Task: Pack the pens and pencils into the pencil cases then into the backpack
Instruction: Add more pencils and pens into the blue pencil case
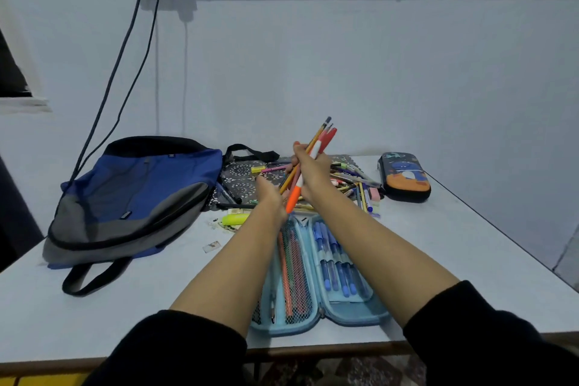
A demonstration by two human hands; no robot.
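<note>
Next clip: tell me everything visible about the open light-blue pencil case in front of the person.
The light-blue pencil case lies unzipped and spread flat on the white table, near its front edge. It looks fabric-covered, with a zip round the rim. Its left half has a dark mesh pocket holding orange and pink pencils. Its right half holds blue pens in rows. The person's forearms cross above it and hide part of it. The left hand and right hand grip a bundle of pens and pencils above its far end.

Cool, dim, even light fills the room, with a bluish cast. Shadows stay soft. Wide-angle distortion bends the edges, and detail looks slightly smeared
</note>
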